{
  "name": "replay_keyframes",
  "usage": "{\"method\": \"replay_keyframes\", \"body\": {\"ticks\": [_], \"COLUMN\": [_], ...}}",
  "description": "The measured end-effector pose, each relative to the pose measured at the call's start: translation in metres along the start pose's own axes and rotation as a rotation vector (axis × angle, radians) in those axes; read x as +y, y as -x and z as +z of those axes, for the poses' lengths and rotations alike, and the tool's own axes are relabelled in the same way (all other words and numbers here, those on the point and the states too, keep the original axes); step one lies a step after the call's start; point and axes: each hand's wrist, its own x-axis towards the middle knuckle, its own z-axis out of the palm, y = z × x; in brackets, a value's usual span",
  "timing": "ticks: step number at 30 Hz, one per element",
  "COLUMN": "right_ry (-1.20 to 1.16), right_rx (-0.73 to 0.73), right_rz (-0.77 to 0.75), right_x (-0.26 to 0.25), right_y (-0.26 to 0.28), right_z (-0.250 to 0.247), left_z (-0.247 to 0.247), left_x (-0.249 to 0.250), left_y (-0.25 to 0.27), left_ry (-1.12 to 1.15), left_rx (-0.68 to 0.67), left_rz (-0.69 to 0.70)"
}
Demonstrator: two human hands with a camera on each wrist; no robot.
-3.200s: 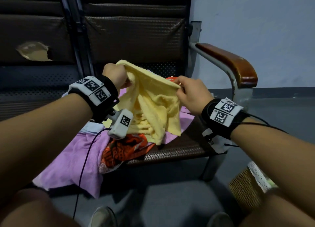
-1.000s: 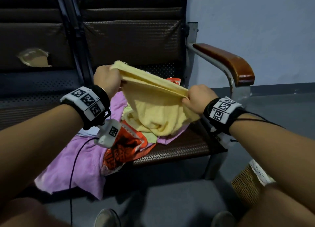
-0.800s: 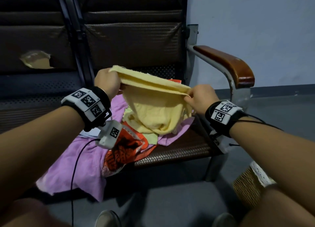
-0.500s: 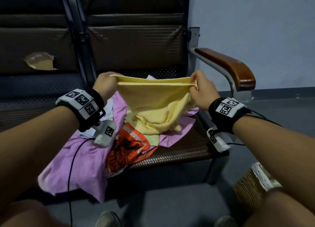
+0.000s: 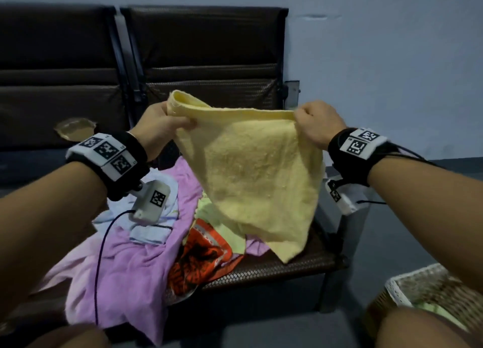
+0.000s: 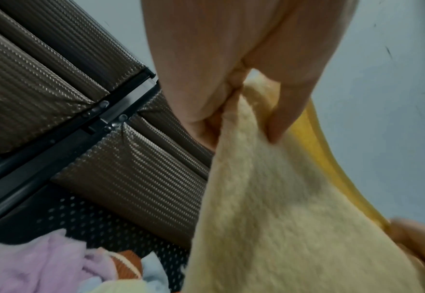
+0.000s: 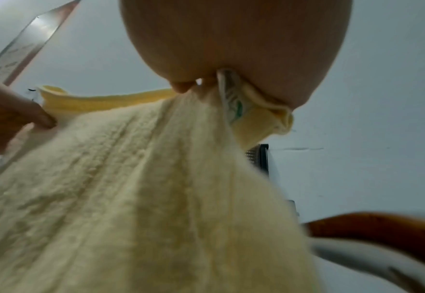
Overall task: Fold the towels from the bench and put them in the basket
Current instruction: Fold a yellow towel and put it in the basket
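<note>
A yellow towel (image 5: 256,175) hangs spread in the air above the bench seat (image 5: 295,264). My left hand (image 5: 159,128) pinches its top left corner and my right hand (image 5: 317,124) pinches its top right corner. The top edge is stretched nearly level between them. In the left wrist view, my thumb and fingers (image 6: 276,119) clamp the towel (image 6: 281,218). The right wrist view shows the towel (image 7: 143,198) bunched in my right hand (image 7: 231,49), a small label showing at the grip. A wicker basket (image 5: 423,290) stands on the floor at the lower right.
A pink towel (image 5: 125,269), an orange patterned cloth (image 5: 201,261), a pale blue cloth (image 5: 154,224) and a light green one lie heaped on the bench. The bench backrest (image 5: 209,54) rises behind. A brown armrest (image 7: 381,228) is at the right.
Both hands have lifted the yellow towel higher and drawn apart, so the towel has gone from a bunched drape to a flat hanging sheet. The view has tilted up.
</note>
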Motion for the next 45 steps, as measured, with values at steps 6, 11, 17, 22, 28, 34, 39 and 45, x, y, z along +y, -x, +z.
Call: {"method": "replay_keyframes", "body": {"ticks": [6,11,17,22,28,34,39,45], "right_ry": [-0.164,-0.246,-0.441,-0.688,-0.935,-0.710,-0.826,-0.538], "right_rx": [-0.062,-0.089,-0.152,-0.274,-0.472,-0.442,-0.553,-0.613], "right_rz": [-0.109,-0.016,0.335,0.528,0.450,0.401,0.240,0.127], "right_x": [-0.010,-0.018,-0.033,-0.050,-0.063,-0.046,-0.043,-0.024], "right_y": [-0.006,-0.008,-0.008,0.001,0.011,0.018,0.025,0.013], "right_z": [-0.037,-0.056,-0.053,-0.032,-0.019,-0.018,-0.014,-0.019], "left_z": [-0.016,-0.011,0.016,0.068,0.116,0.105,0.095,0.088], "left_x": [0.026,0.039,0.039,0.046,0.050,0.043,0.029,0.016], "left_y": [-0.011,-0.018,-0.032,-0.015,0.036,0.033,0.014,-0.009], "left_ry": [-0.177,-0.028,-0.124,0.184,-0.010,0.086,0.131,0.008], "left_rx": [0.011,0.059,0.347,0.284,-0.131,-0.098,-0.222,-0.384], "left_rz": [0.067,-0.027,-0.073,-0.149,0.070,-0.011,-0.230,-0.291]}}
